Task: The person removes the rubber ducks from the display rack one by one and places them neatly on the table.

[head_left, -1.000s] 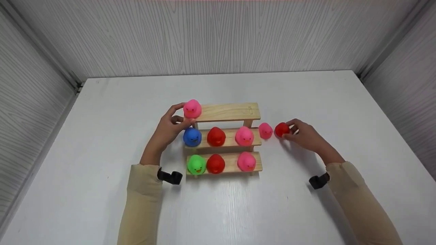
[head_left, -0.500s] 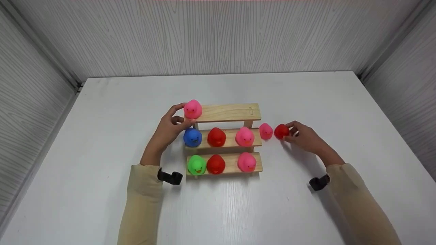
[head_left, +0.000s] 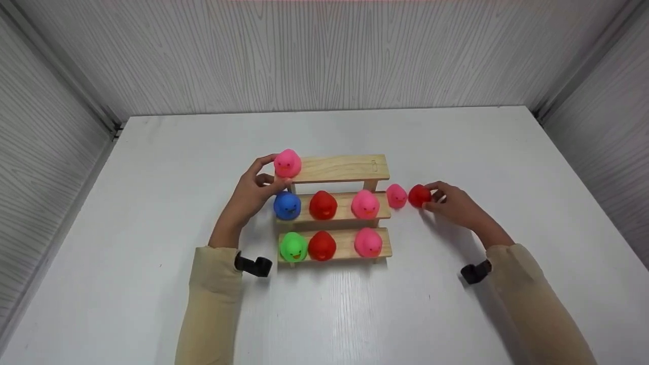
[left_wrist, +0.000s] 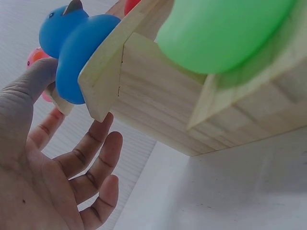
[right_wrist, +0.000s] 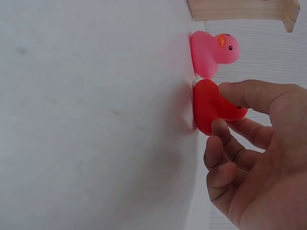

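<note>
At the left end of the wooden tiered rack's (head_left: 345,168) top shelf, my left hand (head_left: 251,188) holds a pink rubber duck (head_left: 288,165) between thumb and fingers. The left wrist view shows that duck mostly hidden behind the thumb and the blue duck (left_wrist: 72,60). On the right, my right hand (head_left: 456,207) pinches a red rubber duck (head_left: 418,196) with thumb and fingertips, its base right at the tabletop. Close beside it, between it and the rack, stands another pink duck (right_wrist: 205,55) on the table.
Blue, red (head_left: 323,205) and pink (head_left: 365,204) ducks stand on the middle shelf. The bottom shelf carries a green duck (head_left: 293,247), a red duck (head_left: 322,246) and a pink duck (head_left: 368,243). Pale panels (head_left: 324,56) enclose the white table (head_left: 324,314).
My right hand has shifted slightly toward the near side with the red duck, bringing it a little closer to the neighbouring pink duck. The left hand keeps its hold.
</note>
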A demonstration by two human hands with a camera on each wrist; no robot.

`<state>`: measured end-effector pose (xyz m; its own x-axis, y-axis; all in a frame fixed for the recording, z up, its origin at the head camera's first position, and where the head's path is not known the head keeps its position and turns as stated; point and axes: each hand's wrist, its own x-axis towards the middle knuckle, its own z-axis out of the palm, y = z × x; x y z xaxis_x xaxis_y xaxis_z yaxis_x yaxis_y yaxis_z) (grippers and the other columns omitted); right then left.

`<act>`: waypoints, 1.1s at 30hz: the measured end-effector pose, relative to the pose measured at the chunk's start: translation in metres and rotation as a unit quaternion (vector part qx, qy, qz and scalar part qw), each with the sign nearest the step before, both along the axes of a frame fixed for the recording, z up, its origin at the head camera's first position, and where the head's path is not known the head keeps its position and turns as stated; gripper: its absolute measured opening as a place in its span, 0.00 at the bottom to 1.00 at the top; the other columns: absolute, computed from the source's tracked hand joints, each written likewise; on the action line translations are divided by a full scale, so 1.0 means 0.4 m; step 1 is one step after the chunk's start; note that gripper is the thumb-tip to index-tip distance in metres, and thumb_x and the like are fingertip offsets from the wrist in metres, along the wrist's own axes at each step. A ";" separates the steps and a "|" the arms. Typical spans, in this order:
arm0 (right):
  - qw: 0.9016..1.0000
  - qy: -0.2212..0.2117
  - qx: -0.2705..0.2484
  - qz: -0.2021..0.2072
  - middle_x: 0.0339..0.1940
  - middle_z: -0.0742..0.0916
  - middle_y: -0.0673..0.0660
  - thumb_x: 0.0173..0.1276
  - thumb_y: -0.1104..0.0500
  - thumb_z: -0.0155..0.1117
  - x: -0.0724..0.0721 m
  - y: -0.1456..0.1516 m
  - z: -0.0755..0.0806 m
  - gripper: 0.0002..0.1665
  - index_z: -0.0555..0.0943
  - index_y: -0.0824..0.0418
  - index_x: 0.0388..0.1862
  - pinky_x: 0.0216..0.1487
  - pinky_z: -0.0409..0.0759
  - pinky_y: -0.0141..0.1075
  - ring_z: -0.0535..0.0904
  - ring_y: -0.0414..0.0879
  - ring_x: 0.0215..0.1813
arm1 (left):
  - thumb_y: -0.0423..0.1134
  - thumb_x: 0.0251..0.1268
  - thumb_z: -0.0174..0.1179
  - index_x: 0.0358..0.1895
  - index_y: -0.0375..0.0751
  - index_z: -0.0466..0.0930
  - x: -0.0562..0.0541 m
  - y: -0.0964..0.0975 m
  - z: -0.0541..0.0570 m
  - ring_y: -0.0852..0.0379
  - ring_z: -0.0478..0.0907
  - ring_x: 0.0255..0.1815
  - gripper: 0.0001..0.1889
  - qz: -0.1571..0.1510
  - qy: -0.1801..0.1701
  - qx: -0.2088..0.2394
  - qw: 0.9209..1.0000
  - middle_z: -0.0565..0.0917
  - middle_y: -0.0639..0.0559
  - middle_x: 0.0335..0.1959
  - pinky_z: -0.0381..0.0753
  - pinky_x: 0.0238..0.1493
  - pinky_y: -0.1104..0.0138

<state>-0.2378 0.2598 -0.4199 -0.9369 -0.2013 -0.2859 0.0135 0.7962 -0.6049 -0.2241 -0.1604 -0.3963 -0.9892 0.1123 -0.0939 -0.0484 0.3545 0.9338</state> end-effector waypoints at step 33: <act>0.994 0.106 -0.038 0.009 0.38 0.75 0.54 0.70 0.48 0.59 -0.006 0.016 0.161 0.29 0.69 0.59 0.66 0.36 0.71 0.31 0.71 0.46 0.39 | 0.53 0.61 0.64 0.71 0.57 0.61 0.002 0.000 -0.002 0.50 0.72 0.51 0.36 0.006 0.002 0.006 1.000 0.77 0.43 0.45 0.71 0.55 0.55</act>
<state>-0.2403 0.2661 -0.3556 -0.9704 -0.2322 -0.0661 -0.1346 0.7476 -0.6504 -0.2235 -0.1605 -0.3972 -0.9909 0.1012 -0.0889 -0.0493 0.3417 0.9385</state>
